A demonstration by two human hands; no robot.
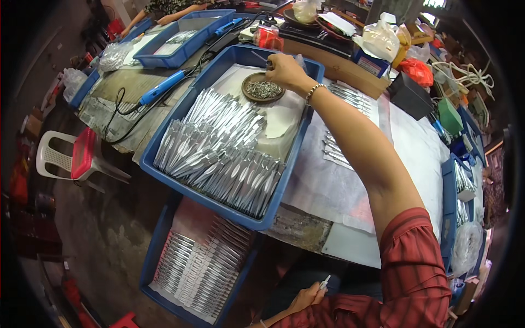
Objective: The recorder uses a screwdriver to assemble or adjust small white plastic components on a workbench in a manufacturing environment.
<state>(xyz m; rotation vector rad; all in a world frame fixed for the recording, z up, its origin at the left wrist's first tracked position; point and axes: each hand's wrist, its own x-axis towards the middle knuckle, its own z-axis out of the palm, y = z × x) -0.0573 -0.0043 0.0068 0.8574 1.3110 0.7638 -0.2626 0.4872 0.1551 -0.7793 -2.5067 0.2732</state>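
Observation:
My right arm reaches across a blue tray [151, 164], and my right hand [287, 71] is closed at its far end. A thin grey metal piece [259, 56] sticks out from its fingers; its kind is unclear. Just below that hand sits a round brown bowl [249, 94] of tiny metal parts [263, 89]. Many slim silver metal pieces [219, 142] lie heaped in the tray, beside a torn white paper [278, 121]. Low by my lap, my left hand [306, 298] is closed on a small whitish piece [325, 281], mostly hidden by the fingers.
A lower blue tray [146, 268] holds rows of silver pieces. More pieces [350, 101] lie on the white-covered table [328, 188]. A blue-handled corded tool [162, 87] rests left. Beyond are a white and red chair [60, 153] and another person's arms [180, 13].

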